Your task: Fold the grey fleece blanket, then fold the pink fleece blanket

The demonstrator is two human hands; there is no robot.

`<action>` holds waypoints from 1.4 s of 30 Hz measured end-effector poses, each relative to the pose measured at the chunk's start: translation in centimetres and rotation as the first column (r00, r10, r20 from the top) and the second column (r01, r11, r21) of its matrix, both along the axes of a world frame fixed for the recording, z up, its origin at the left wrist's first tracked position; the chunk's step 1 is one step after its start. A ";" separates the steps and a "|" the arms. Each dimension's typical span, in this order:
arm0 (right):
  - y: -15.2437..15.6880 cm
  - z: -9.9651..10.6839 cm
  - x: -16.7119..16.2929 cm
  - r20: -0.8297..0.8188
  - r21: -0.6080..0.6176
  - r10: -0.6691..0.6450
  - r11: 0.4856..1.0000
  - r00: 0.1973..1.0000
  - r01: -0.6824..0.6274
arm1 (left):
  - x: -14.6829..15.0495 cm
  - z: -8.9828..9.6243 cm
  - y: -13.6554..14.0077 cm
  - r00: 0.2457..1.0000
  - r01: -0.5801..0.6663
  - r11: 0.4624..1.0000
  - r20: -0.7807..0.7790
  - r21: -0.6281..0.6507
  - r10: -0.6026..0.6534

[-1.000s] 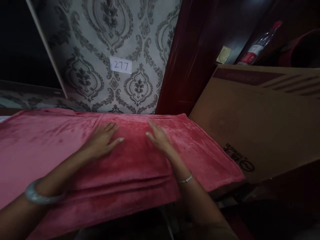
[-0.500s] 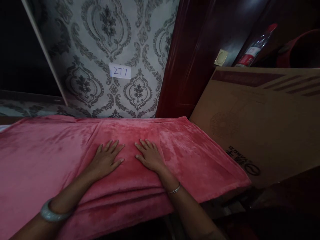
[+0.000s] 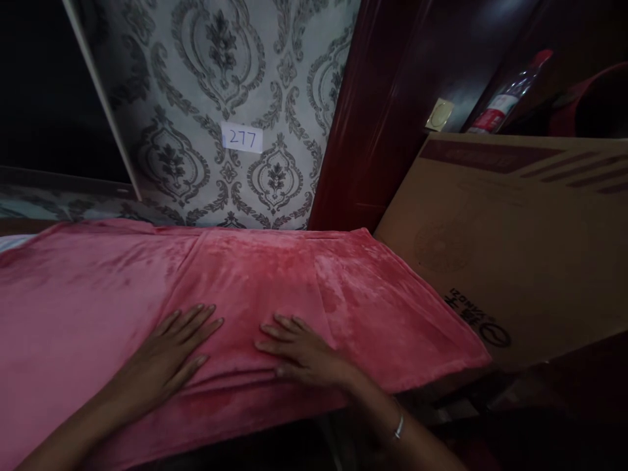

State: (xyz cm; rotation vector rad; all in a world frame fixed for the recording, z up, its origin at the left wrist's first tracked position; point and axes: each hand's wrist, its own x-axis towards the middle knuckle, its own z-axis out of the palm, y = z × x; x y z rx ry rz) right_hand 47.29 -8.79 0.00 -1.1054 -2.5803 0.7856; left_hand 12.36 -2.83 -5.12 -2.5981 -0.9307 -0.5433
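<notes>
A pink plush blanket (image 3: 392,327) is spread over a flat surface, with folds along its near side and a crease running up its middle. My left hand (image 3: 169,356) lies flat on it, left of the middle, fingers stretched out. Palm down on the same cloth, my right hand (image 3: 299,353) has its fingers apart and pointing left. A gap of bare blanket separates the two hands. Neither hand grips the fabric. A thin bangle (image 3: 398,426) circles my right wrist.
A large cardboard box (image 3: 530,248) stands right of the blanket, with a red-capped plastic bottle (image 3: 505,98) above its upper edge. Behind is patterned wallpaper (image 3: 216,65) with a paper marked 277 (image 3: 242,137), beside a dark red door frame (image 3: 343,150). A dark screen (image 3: 49,98) is at left.
Both hands have slid toward me over the blanket and lie nearer its front edge. My right hand has turned so its fingers point more to the left. The view has shifted slightly.
</notes>
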 end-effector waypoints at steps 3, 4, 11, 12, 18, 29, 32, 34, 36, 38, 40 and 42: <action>1.3 2.2 -0.1 -0.187 -0.057 -0.007 0.998 0.982 -0.004 | -0.3 -0.2 -2.0 0.999 -0.045 0.998 0.016 -0.049 0.046; 2.3 3.0 -0.5 -0.235 -0.041 -0.058 0.998 0.970 0.049 | -0.3 -0.3 -2.5 0.998 -0.060 0.996 0.020 -0.073 0.061; 11.6 4.2 -5.9 -0.017 0.192 -0.297 0.936 0.955 0.295 | -0.7 -1.1 -4.8 0.994 -0.076 0.994 0.079 -0.073 0.082; 12.1 3.8 -6.5 0.005 0.184 -0.295 0.939 0.956 0.289 | -1.1 -1.3 -5.2 0.993 -0.070 0.995 0.087 -0.069 0.076; 7.9 1.4 -8.1 0.125 0.201 0.013 0.979 0.992 -0.038 | -3.4 -0.8 -6.9 0.976 -0.045 0.977 0.200 -0.206 0.088; -0.5 4.1 -7.8 -0.303 -0.133 0.272 0.937 0.913 -0.324 | 4.1 10.3 3.1 0.868 -0.014 0.791 0.385 -0.612 0.313; 4.0 6.0 -7.1 -0.456 -0.079 -0.082 0.996 0.886 0.051 | 7.4 12.7 8.2 0.915 -0.082 0.761 0.254 -0.643 0.313; 8.5 7.3 -6.7 -0.516 -0.025 -0.312 0.936 0.798 0.350 | 9.6 14.1 11.5 0.905 -0.211 0.760 0.172 -0.615 0.390; 13.1 8.4 -6.4 -0.486 -0.019 -0.514 0.814 0.706 0.580 | 11.6 14.9 14.2 0.880 -0.292 0.762 0.149 -0.579 0.450; 16.9 9.0 -6.2 -0.401 0.025 -0.635 0.712 0.660 0.701 | 12.9 14.8 16.1 0.853 -0.354 0.756 0.141 -0.551 0.502; 19.2 8.4 -6.2 -0.297 0.107 -0.711 0.639 0.638 0.762 | 13.4 13.4 17.1 0.818 -0.427 0.735 0.123 -0.526 0.562; 20.0 6.6 -6.3 -0.196 0.198 -0.769 0.576 0.608 0.793 | 13.0 11.1 17.3 0.787 -0.489 0.710 0.096 -0.507 0.610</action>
